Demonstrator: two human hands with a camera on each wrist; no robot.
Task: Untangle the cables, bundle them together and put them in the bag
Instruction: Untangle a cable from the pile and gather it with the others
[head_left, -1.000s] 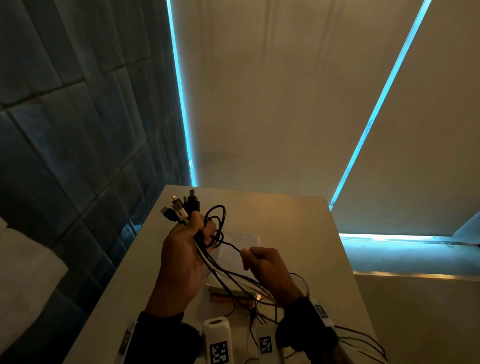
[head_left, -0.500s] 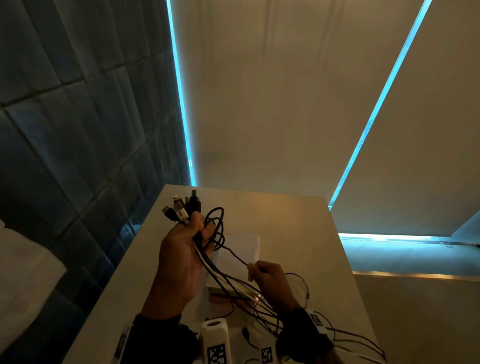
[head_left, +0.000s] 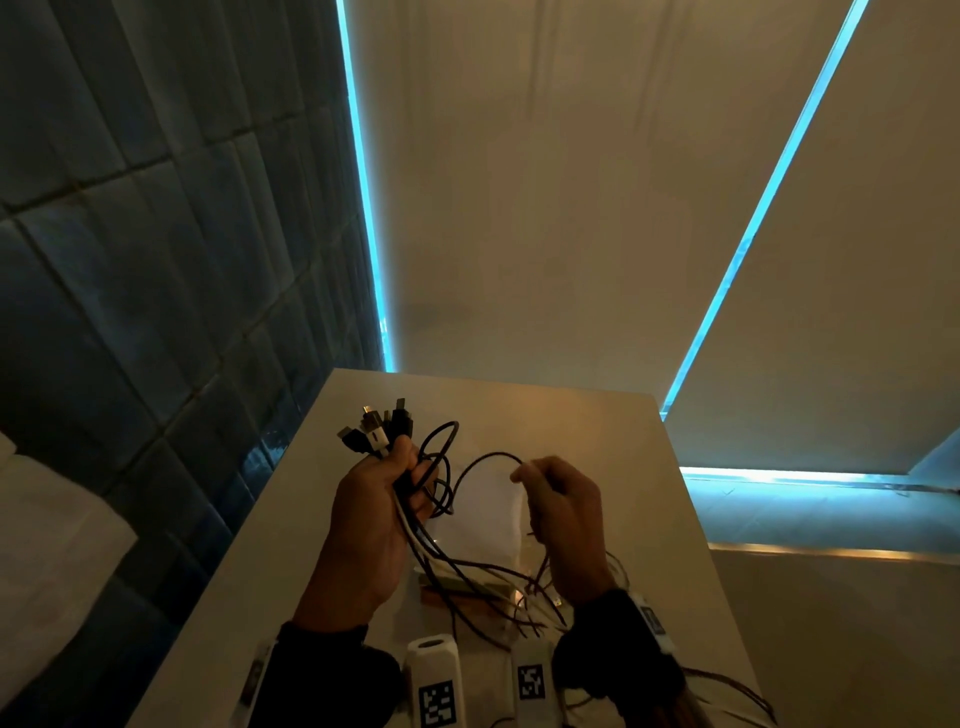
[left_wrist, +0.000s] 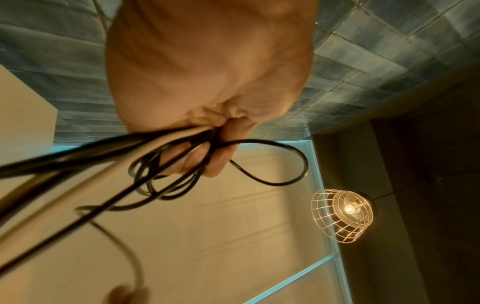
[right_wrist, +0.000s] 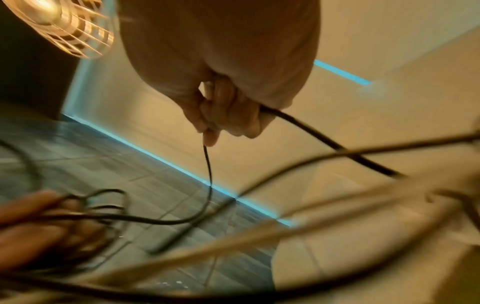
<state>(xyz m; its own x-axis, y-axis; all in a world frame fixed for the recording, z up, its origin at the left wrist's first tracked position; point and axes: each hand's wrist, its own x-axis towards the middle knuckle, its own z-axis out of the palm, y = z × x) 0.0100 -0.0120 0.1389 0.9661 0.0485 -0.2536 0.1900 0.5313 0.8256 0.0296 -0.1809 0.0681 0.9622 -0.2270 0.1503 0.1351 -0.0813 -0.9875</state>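
My left hand (head_left: 387, 499) grips a bunch of black and white cables (head_left: 415, 525) above the table, their plugs (head_left: 376, 431) sticking up past my thumb. In the left wrist view the fingers (left_wrist: 207, 156) curl round the cables (left_wrist: 155, 148), with small loops hanging beside them. My right hand (head_left: 556, 509) holds one black cable (head_left: 483, 460) that arcs over to the left hand; the right wrist view shows this cable (right_wrist: 207, 174) leaving my closed fingers (right_wrist: 223, 115). The loose tails trail down over the table toward my wrists. A white bag (head_left: 493, 519) lies flat under the hands.
The white table (head_left: 623, 467) stands against a blue tiled wall (head_left: 156, 260) on the left. A small flat wooden-looking object (head_left: 467, 592) lies under the cable tails. A caged lamp (left_wrist: 342, 214) hangs overhead. White wrist camera units (head_left: 436, 680) sit at the near edge.
My right hand has risen and moved away from me, pulling one black cable up into a high arc beside the left hand. The left hand still holds the bunch in place.
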